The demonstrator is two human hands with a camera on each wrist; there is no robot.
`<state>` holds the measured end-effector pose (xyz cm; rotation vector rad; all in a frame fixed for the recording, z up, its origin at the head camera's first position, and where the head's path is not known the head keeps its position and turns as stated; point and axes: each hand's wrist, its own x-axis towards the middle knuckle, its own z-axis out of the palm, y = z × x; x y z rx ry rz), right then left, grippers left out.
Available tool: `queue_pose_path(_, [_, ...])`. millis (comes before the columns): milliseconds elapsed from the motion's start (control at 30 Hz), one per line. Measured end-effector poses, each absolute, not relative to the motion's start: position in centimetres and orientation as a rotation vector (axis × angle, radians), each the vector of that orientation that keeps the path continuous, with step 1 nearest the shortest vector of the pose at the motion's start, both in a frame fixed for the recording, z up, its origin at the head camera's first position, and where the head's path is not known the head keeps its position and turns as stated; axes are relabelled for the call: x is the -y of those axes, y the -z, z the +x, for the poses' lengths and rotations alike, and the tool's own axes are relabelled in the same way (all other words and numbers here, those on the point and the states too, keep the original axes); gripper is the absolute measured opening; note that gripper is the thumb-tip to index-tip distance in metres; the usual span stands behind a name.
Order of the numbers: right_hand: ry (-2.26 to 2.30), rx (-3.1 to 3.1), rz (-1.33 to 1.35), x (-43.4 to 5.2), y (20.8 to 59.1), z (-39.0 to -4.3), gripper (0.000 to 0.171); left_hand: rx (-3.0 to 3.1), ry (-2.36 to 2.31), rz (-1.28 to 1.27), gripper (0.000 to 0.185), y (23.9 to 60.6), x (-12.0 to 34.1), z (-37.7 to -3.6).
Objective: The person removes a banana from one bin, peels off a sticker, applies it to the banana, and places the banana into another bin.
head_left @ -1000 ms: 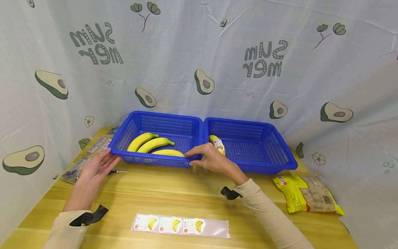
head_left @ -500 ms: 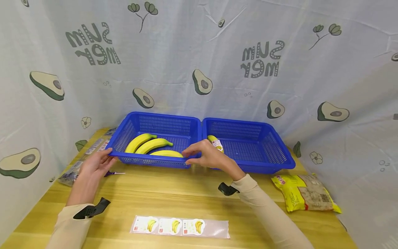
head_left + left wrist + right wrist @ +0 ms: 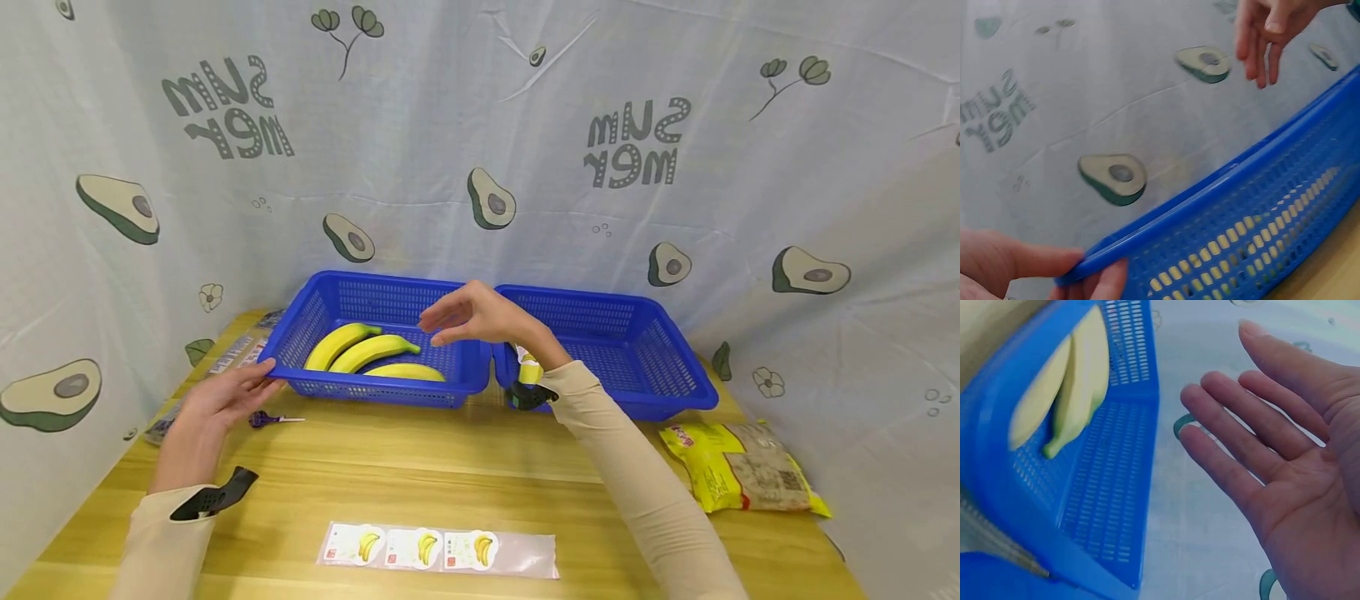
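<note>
My left hand grips the near left corner of the left blue basket. In the left wrist view its thumb lies over the rim and fingers curl beneath. Three bananas lie in that basket. Above its right side hovers my right hand, touching nothing. The right wrist view shows the right hand with its fingers fairly straight and spread. A labelled banana sits in the right blue basket, partly hidden behind my right wrist.
A strip of banana stickers lies on the wooden table in front. Purple-handled scissors rest near my left hand, beside clear plastic packs. A yellow bag lies at right. A printed curtain hangs behind.
My right hand has let go of the left basket's near right corner and risen up and slightly left over the basket. The left hand stays on its corner.
</note>
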<state>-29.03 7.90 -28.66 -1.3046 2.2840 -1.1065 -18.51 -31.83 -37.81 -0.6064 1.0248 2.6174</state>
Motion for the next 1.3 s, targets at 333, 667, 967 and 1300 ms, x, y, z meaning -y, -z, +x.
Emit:
queue_pose_path(333, [1.121,-2.219,-1.25,-5.3,28.1,-32.0,0.04,-0.972,-2.569,-0.407,0.016,38.6,33.3,-19.2])
queue_pose_path(667, [1.125,-2.194,-1.08,-3.9,30.1,-35.1,0.042,-0.959,-2.584,-0.384,0.016,39.0,33.2,-19.2])
queue_pose_path(967, [1.212,-2.189,-0.959,-2.8,32.1,-37.4,0.044,-0.956,-2.599,-0.397,0.015,38.7,33.7,-19.2])
queue_pose_path(1300, [1.333,-2.103,-0.895,-1.8,34.1,-38.5,0.051,-0.941,-2.592,-0.338,0.016,39.3,33.8,-19.3])
